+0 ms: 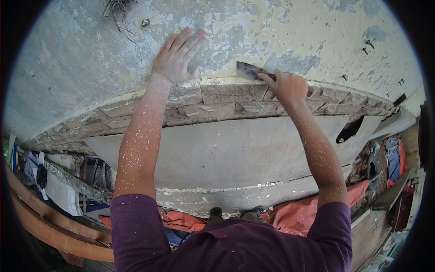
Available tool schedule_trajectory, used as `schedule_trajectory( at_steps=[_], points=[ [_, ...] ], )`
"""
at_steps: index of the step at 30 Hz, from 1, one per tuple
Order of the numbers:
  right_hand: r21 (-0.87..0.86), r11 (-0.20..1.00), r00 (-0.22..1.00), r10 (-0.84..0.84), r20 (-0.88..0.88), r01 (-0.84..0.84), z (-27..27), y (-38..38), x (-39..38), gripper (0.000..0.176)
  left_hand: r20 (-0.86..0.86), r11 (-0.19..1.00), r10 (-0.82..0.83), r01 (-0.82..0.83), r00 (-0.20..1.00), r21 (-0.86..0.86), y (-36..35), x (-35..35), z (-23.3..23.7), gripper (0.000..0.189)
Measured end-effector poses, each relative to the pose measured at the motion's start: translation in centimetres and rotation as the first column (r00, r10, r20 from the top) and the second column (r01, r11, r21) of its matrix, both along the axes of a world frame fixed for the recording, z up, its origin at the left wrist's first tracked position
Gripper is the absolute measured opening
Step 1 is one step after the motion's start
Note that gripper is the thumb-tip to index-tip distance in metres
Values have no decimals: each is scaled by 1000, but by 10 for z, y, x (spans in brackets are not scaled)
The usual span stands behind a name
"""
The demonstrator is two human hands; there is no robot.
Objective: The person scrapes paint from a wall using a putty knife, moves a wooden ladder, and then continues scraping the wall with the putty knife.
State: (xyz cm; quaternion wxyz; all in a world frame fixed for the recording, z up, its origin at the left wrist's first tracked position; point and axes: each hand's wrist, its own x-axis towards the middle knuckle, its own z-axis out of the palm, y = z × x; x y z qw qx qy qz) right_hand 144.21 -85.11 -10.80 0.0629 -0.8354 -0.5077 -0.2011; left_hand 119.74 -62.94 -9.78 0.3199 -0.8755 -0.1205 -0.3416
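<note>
My left hand (pixel 178 56) lies flat on the wall (pixel 95 63), fingers stretched out and dusted pale. To its right, my right hand (pixel 289 87) is wrapped round the handle of a scraper (pixel 248 70). The scraper's broad dark blade points left, close against the wall just above the stone-faced band (pixel 222 94). Around the blade, patchy cream paint is flaking off grey plaster. Paint chips speckle both forearms.
Bolts (pixel 369 44) stick out of the wall at right, and dry twigs (pixel 117 7) hang at upper left. Below the stones is a grey slab (pixel 235 154) with a hole at its right. Red sheeting (pixel 299 208) lies by my feet; wooden beams (pixel 59 231) stand at lower left.
</note>
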Motion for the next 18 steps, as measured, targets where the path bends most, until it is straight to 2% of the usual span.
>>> schedule_trajectory(
  at_steps=[1,2,3,4,6,7,10,12,14,16,18],
  points=[
    [85,992,995,92,34,-95,-7,18,-17,57,67,999,-16,14,998,32,2,0,-6,79],
    [156,970,982,181,55,-187,-19,25,-31,57,42,1000,-15,14,999,7,-3,-6,-16,79],
    [168,963,977,204,59,-211,-18,30,-34,58,92,998,-56,57,994,-3,0,-6,-11,76],
    [183,963,980,191,57,-198,-12,26,-31,58,141,994,-108,109,984,-2,5,-2,-4,73],
    [34,999,998,40,-47,-39,-1,1,-14,59,153,993,-121,120,981,13,4,1,-6,72],
    [53,998,999,25,33,-27,1,-10,5,60,179,994,-111,108,978,27,4,1,-6,70],
    [73,994,996,73,58,-77,-8,-1,4,60,187,998,-59,54,981,31,2,4,-9,70],
    [24,995,995,99,-8,-99,-10,23,-22,60,166,999,-43,42,985,7,1,1,-7,71],
    [93,970,974,218,54,-222,-13,32,-34,59,150,999,-37,39,988,-12,0,2,-7,72],
    [55,980,981,188,40,-190,-2,18,-28,57,173,997,-78,78,982,7,3,2,-6,73],
    [17,991,988,134,-78,-133,7,4,-10,56,169,999,-47,48,984,-3,1,2,-8,72]
  ],
)
